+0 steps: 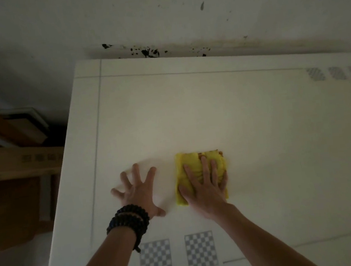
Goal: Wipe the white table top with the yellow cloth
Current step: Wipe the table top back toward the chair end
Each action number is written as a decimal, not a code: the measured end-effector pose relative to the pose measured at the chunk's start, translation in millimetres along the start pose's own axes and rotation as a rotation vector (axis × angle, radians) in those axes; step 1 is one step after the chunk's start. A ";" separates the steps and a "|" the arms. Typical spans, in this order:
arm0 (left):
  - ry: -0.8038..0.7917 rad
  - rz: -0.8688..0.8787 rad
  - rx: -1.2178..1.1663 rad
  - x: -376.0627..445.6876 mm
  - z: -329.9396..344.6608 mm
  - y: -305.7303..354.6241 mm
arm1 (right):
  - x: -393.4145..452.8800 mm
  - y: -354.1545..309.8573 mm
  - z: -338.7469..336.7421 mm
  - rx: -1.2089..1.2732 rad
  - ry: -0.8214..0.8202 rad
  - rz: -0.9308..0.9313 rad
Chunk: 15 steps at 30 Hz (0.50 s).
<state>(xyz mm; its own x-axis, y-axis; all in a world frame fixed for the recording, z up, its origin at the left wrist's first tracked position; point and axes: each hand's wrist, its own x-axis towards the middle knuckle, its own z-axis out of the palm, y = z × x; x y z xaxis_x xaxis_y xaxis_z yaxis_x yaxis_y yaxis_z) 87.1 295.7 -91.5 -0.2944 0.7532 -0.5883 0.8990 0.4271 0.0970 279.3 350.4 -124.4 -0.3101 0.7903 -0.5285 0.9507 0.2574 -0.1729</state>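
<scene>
A folded yellow cloth (189, 163) lies flat on the white table top (211, 111), near its front middle. My right hand (204, 186) presses down on the cloth with its palm and spread fingers, covering the cloth's lower half. To the left of the cloth, my left hand (138, 191) rests on the bare table with its fingers wide apart and nothing in it. Dark bead bracelets circle the left wrist.
Two checkerboard markers (200, 250) are printed near the table's front edge, and more sit at the far right (337, 72). The table's left edge (64, 157) drops to wooden boards and a cardboard box (17, 162). A stained white wall (148, 51) stands behind the table.
</scene>
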 end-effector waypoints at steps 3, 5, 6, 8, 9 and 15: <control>0.035 0.035 0.001 12.0 -9.9 4.1 | 19.4 -9.1 -12.8 0.024 -0.002 -0.001; 0.042 0.059 -0.005 25.4 -19.4 9.1 | 33.6 -11.3 -21.9 0.024 -0.011 -0.017; 0.040 0.064 -0.002 34.1 -25.5 12.4 | 41.1 -11.4 -27.0 0.020 -0.007 -0.027; 0.033 0.059 0.012 52.7 -37.3 17.9 | 58.4 -9.2 -37.0 0.004 0.010 -0.058; 0.025 0.053 0.017 59.1 -42.2 18.0 | 65.2 -9.0 -42.4 -0.003 0.017 -0.076; 0.008 0.007 0.052 92.1 -52.2 13.9 | 159.8 -13.4 -85.6 -0.018 0.085 -0.109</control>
<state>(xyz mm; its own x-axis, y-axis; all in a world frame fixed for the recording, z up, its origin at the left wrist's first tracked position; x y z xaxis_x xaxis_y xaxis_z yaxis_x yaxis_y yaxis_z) 55.6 397.1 -102.5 -0.2908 0.7601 -0.5811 0.9164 0.3958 0.0592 217.0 520.9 -135.4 -0.4110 0.8011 -0.4351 0.9115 0.3536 -0.2101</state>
